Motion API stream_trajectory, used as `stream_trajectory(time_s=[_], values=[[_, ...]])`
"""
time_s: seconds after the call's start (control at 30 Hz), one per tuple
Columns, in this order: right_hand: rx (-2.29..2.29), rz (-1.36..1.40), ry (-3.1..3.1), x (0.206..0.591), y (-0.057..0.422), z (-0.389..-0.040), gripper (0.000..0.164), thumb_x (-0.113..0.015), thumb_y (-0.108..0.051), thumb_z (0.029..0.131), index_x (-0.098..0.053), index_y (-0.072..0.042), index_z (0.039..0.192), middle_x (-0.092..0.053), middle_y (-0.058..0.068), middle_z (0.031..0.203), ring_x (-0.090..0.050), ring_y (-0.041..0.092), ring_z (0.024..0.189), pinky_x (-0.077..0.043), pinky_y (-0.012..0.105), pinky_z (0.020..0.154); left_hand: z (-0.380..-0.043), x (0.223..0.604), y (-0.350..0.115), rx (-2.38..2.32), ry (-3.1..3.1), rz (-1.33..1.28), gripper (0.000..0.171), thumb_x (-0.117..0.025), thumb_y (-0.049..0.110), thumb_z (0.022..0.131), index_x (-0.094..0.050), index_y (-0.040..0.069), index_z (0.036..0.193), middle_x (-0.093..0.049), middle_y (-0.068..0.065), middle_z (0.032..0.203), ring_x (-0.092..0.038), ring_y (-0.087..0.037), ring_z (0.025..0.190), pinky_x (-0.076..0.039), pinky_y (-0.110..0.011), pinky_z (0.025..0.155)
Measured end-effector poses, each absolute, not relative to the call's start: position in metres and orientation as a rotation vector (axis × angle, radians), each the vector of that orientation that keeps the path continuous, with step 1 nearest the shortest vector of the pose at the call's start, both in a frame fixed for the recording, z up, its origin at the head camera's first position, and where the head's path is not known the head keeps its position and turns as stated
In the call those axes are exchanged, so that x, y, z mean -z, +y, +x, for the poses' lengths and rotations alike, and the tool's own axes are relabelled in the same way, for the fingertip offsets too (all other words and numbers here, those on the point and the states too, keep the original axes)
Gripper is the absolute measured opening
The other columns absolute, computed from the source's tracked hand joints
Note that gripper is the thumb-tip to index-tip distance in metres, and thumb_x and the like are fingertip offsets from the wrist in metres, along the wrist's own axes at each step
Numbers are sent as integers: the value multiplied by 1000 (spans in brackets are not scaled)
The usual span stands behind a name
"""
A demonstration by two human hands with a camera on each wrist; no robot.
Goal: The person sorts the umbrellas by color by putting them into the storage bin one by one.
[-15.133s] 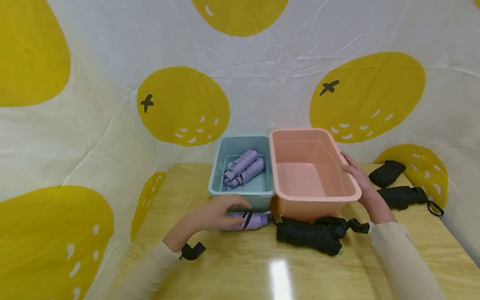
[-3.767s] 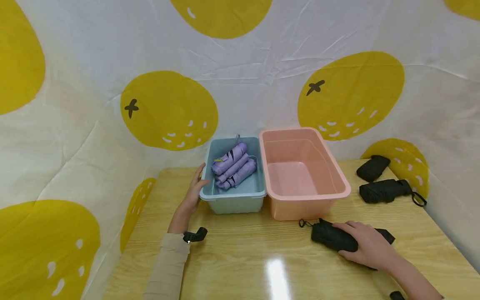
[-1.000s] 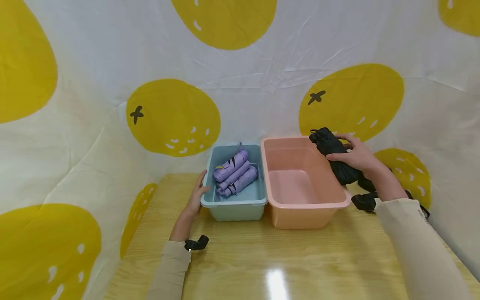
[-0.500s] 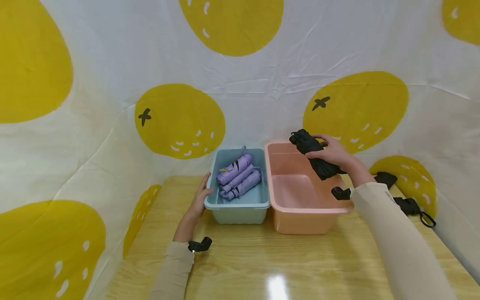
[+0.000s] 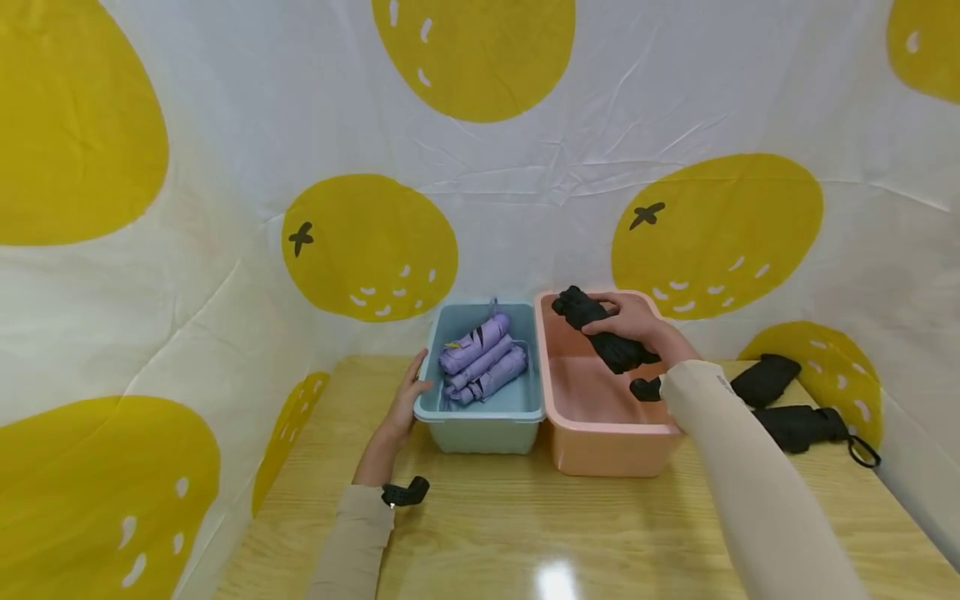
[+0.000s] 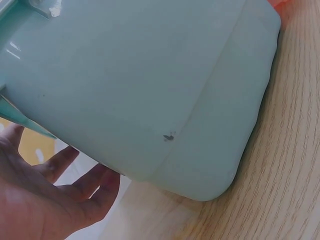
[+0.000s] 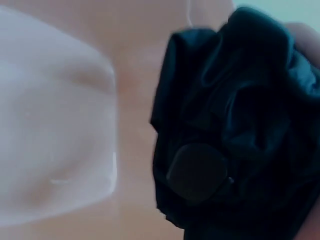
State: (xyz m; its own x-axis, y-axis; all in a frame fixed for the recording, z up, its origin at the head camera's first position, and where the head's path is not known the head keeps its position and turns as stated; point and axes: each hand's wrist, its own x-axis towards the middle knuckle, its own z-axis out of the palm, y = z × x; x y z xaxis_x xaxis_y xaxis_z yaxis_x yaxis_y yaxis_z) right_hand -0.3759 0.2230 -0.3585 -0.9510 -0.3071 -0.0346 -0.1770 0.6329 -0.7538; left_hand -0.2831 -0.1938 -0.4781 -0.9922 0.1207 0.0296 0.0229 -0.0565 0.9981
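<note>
My right hand grips a rolled black folding umbrella above the pink bin, tilted across its opening. In the right wrist view, the dark end knob of the umbrella and its loose folds fill the right side. At the blue bin, my left hand holds the left side, its thumb at the rim. The left wrist view has the fingers of this hand bent against the outer wall. Several purple folding umbrellas lie stacked inside the blue bin.
Right of the pink bin, a black folding umbrella with a wrist loop and another black bundle lie on the wooden table. The bins stand side by side against a white cloth with yellow fruit shapes.
The right hand has carried the black umbrella from the table over the pink bin's right rim, then left and lower. A third purple umbrella has joined the blue bin since the earliest frame.
</note>
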Motion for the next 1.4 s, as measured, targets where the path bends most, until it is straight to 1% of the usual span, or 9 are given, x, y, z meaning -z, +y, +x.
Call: stream_trajectory(time_s=[0.1, 0.17, 0.33, 0.57, 0.7, 0.8, 0.93, 1.17, 1.4], values=[[1248, -434, 2592, 365, 221, -377, 73, -78, -34, 83, -44, -22, 146, -53, 19, 126, -56, 35, 96, -52, 41, 78, -283, 479, -194, -2232, 2108, 154, 65, -41, 11, 97, -21, 32, 155, -6, -6, 161, -17, -35, 141, -18, -58, 109], [1265, -434, 2529, 368, 219, -377, 71, -76, -31, 84, -43, -18, 145, -50, 19, 130, -55, 35, 98, -51, 40, 80, -283, 480, -195, -2235, 2107, 143, 66, -42, 13, 96, -21, 33, 155, -7, -6, 161, -18, -35, 140, -20, -58, 108], [1242, -431, 2489, 375, 217, -379, 67, -76, -28, 85, -45, -10, 141, -52, 19, 129, -54, 33, 101, -48, 40, 85, -283, 480, -195, -2240, 2098, 146, 66, -44, 14, 96, -21, 32, 155, -8, -7, 161, -20, -36, 140, -22, -58, 108], [1214, -600, 2418, 388, 211, -392, 69, -70, -20, 90, -38, -9, 149, -45, 18, 143, -48, 34, 118, -41, 48, 97, -279, 472, -196, -2231, 2072, 172, 66, -41, 10, 99, -17, 29, 157, -5, -10, 161, -18, -40, 140, -22, -59, 107], [1189, -510, 2443, 397, 210, -395, 73, -72, -24, 88, -36, -7, 149, -38, 18, 147, -41, 35, 124, -35, 52, 102, -280, 473, -196, -2246, 2063, 184, 66, -41, 9, 99, -17, 29, 157, -5, -9, 161, -18, -40, 140, -22, -59, 107], [1168, -443, 2465, 404, 210, -395, 74, -74, -27, 86, -37, -6, 147, -37, 18, 146, -39, 35, 124, -33, 53, 104, -282, 477, -195, -2257, 2067, 183, 66, -42, 10, 98, -20, 31, 156, -7, -7, 161, -18, -38, 141, -22, -59, 108], [1242, -475, 2460, 417, 210, -397, 69, -75, -22, 86, -41, -3, 143, -43, 20, 139, -44, 36, 118, -39, 50, 99, -282, 477, -194, -2244, 2081, 175, 66, -41, 10, 98, -19, 31, 156, -5, -7, 161, -16, -37, 141, -20, -59, 108], [1312, -381, 2396, 439, 208, -398, 71, -78, -20, 81, -41, 1, 138, -43, 24, 137, -46, 38, 116, -42, 49, 96, -281, 478, -193, -2240, 2096, 174, 65, -41, 10, 98, -19, 28, 156, -6, -8, 161, -16, -38, 141, -21, -59, 108], [1200, -541, 2551, 449, 205, -397, 63, -81, -22, 75, -50, 6, 122, -51, 23, 120, -46, 38, 106, -41, 48, 92, -279, 476, -193, -2233, 2095, 193, 65, -40, 11, 99, -16, 30, 157, -3, -9, 161, -15, -40, 141, -20, -60, 108]])
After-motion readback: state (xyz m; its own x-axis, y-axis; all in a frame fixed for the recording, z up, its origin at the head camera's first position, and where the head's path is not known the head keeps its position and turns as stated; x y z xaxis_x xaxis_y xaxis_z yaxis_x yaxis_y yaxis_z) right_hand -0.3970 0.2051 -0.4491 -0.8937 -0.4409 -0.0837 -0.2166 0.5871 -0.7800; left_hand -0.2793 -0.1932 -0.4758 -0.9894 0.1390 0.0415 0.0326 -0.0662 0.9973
